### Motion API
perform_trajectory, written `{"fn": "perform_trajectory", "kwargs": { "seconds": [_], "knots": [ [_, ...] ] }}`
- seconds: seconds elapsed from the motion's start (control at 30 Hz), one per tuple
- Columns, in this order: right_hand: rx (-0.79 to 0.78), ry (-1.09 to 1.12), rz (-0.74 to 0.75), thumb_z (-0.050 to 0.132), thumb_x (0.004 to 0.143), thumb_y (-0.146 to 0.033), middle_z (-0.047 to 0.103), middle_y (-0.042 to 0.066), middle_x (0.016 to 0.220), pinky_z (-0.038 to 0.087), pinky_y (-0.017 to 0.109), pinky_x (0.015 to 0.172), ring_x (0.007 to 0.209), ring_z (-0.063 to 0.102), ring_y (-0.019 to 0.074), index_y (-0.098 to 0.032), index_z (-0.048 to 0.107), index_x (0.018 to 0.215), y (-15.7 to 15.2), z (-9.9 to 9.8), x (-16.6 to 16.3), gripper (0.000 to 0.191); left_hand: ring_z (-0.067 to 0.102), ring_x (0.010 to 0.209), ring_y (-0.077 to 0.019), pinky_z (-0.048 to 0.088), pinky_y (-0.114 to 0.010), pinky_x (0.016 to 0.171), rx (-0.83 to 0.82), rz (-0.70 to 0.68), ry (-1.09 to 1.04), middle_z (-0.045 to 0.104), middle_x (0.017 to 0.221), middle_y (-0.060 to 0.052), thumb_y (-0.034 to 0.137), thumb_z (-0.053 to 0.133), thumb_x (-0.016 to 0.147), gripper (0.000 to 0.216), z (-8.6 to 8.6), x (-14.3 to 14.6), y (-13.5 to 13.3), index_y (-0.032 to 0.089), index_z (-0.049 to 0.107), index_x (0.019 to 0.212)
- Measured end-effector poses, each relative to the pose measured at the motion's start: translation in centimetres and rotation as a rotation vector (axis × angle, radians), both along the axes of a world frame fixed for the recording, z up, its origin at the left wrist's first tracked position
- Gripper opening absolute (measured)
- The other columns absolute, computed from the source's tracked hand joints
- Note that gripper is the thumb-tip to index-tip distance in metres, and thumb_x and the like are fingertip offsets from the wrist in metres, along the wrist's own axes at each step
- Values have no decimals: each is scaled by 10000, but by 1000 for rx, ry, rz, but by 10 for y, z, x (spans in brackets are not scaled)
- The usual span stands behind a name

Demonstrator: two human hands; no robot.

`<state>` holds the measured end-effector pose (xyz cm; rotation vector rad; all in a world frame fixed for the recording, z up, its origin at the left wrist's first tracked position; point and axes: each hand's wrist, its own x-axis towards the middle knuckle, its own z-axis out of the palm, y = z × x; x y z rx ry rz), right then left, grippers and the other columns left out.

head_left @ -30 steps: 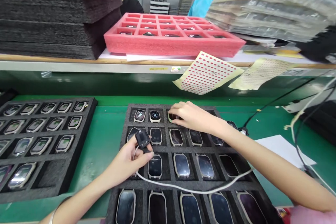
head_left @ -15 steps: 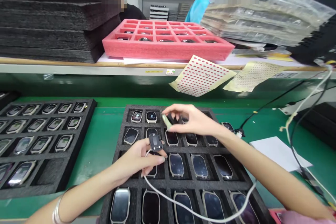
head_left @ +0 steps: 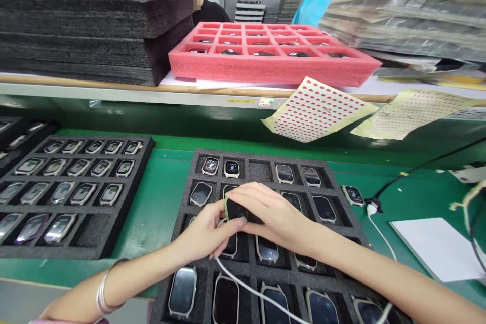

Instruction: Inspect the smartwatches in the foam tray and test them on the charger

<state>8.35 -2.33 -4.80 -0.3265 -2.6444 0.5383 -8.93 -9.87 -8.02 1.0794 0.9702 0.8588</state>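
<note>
Over the middle of the black foam tray [head_left: 299,158], my two hands meet around one smartwatch [head_left: 234,208] with a dark screen and a pale greenish frame. My right hand [head_left: 279,215] grips it from the right and above, its fingers covering the upper edge. My left hand [head_left: 208,228] is closed under the watch's left side, thumb on the lower screen. A white cable [head_left: 243,281] runs down from between the left fingers. The dark square charger at its end is hidden behind the watch. Several smartwatches lie face up in the tray's compartments.
A second black tray [head_left: 91,228] of watches lies left. One lit watch [head_left: 353,195] sits beside a black-and-white plug [head_left: 374,206]; white paper [head_left: 436,248] is at right. A red foam tray [head_left: 266,71], black foam stack [head_left: 76,50] and hanging sticker sheets [head_left: 319,111] occupy the shelf.
My right hand has brought the watch down and left from above the tray's back row to the charger in my left hand. The camera view has shifted left.
</note>
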Motion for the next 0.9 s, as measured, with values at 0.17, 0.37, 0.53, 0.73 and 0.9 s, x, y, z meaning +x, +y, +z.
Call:
{"fn": "perform_trajectory", "kwargs": {
  "seconds": [0.17, 0.37, 0.53, 0.73, 0.9],
  "knots": [
    [-54, 64, -44, 607, 888, -306, 631, 114, 1143, 509, 370, 913, 1053, 596, 230, -170, 485, 1266, -4, -8, 0, 420, 227, 261, -25, 125, -166, 312, -49, 33, -34, 334, 380, 127, 449, 589, 832, 304, 1, -3, -1, 152, 525, 815],
    [-91, 64, -70, 635, 857, -387, 647, 128, 1077, 538, 381, 832, 961, 622, 237, -145, 481, 1265, -10, -12, 1, 499, 530, 738, -141, 407, -251, 711, -13, 103, -179, 586, 749, -18, 346, 696, 763, 243, 3, 0, -2, 129, 620, 842],
    [-63, 83, -80, 686, 818, -379, 653, 122, 1037, 526, 412, 829, 932, 619, 246, -145, 487, 1257, -10, -15, 1, 536, 462, 699, -130, 351, -240, 656, -63, 85, -149, 534, 738, -7, 355, 696, 759, 246, -4, -2, -3, 131, 606, 806],
    [-77, 94, -80, 678, 821, -387, 649, 124, 1024, 528, 407, 815, 918, 615, 241, -141, 494, 1257, -10, -17, 1, 534, 467, 729, -144, 364, -250, 690, -32, 77, -130, 525, 752, -6, 383, 687, 760, 254, -10, -3, -5, 145, 614, 812],
    [-64, 104, -88, 675, 823, -389, 646, 131, 1033, 529, 402, 821, 924, 619, 243, -145, 488, 1266, -12, -18, 2, 539, 449, 713, -139, 359, -246, 676, -14, 68, -97, 522, 750, -4, 381, 678, 769, 260, -9, -3, -5, 139, 621, 847]
  ]
}}
